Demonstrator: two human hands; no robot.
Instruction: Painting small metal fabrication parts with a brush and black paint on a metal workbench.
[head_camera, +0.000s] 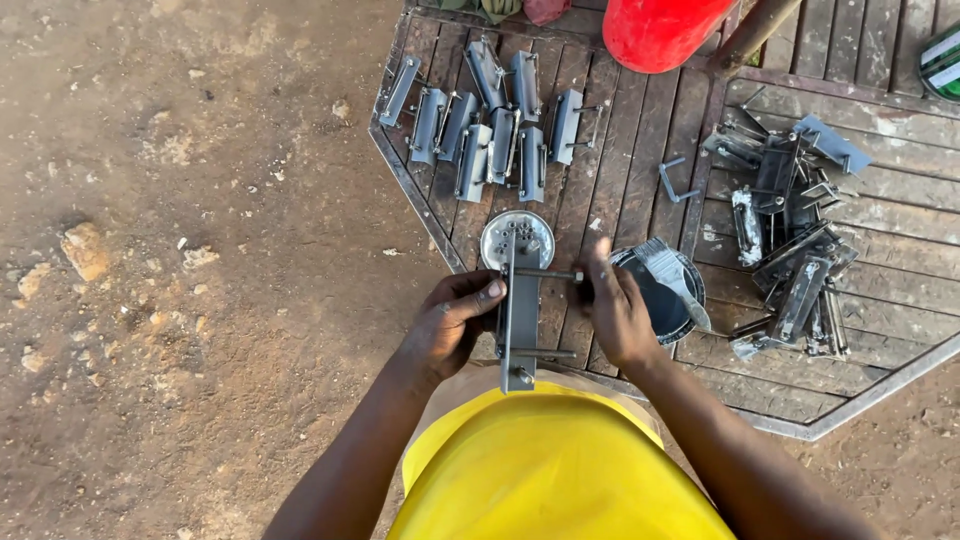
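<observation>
Item in hand: a grey metal bracket (520, 320), long axis running from the person toward the table's far side, over the near edge of the slatted wooden table (640, 130); left hand (455, 320) closed around its side, right hand (612, 310) pinching the end of a crossways bolt (548, 274). Step, by judgement: fitting the bolt, which next calls for steady turning with the bracket braced. Beyond: round tin lid (517, 237), paint can with brush (665, 285), finished brackets (490, 125) at the far left edge, unsorted pile (790, 235) at the right.

We see a weathered wooden slat table with a metal-edged angled rim (640, 150) filling the upper right of the frame. On it lie a row of grey painted metal brackets (490, 125) at upper centre, a heap of unpainted steel brackets (790, 240) at right, a round tin lid holding small bolts (517, 235), and a paint tin with a brush (665, 285).
</observation>
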